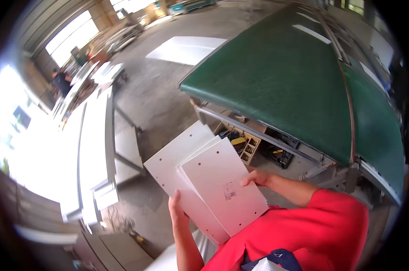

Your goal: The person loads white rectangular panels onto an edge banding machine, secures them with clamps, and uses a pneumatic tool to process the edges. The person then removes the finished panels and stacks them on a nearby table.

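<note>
I hold a small stack of flat white panels in front of my red shirt. The top panel (213, 180) has dark round holes near its edges and a printed label (229, 191). A wider white panel (179, 158) sticks out beneath it to the left, with holes along its edge too. My left hand (177, 207) grips the left edge of the stack, thumb on the upper face. On the right edge, my right hand (256, 177) closes round the panels with its thumb beside the label. The fingers under the stack are hidden.
A long green-topped table (276, 77) stands ahead and right. Beneath it are a wooden box (249, 151) of tools and a black tool case (279, 156). White boards (96, 140) lie on a rack at left. Another person (61, 82) stands far left. A white sheet (186, 49) lies on the floor.
</note>
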A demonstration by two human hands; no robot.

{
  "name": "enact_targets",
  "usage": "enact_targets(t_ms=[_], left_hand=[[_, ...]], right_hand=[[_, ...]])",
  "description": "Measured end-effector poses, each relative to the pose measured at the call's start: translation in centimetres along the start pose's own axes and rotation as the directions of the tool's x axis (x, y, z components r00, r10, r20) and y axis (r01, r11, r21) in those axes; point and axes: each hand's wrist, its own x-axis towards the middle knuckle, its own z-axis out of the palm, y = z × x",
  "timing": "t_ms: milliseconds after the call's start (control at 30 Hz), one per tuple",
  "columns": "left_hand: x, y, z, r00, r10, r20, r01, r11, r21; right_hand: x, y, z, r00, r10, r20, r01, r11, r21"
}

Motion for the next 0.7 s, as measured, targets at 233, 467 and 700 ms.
enact_targets(t_ms=[233,467,700], left_hand=[[23.3,11.9,-4.3,0.972,0.108,0.207,-0.156,0.96,0.232],[45.9,27.8,-11.2,0.962,0.244,0.122,-0.267,0.933,0.24],[67.0,42.8,-12.4,0.977,0.21,0.045,-0.213,0.973,0.084]], right_hand=[[25.9,-6.3,-1.4,0.993,0.005,-0.118,0.017,0.983,0.184],[59.1,-15.5,-0.4,0.997,-0.07,0.034,0.07,0.998,-0.001],[90.7,-30.6,3.8,0.926,-0.279,0.255,0.292,0.956,-0.016]])
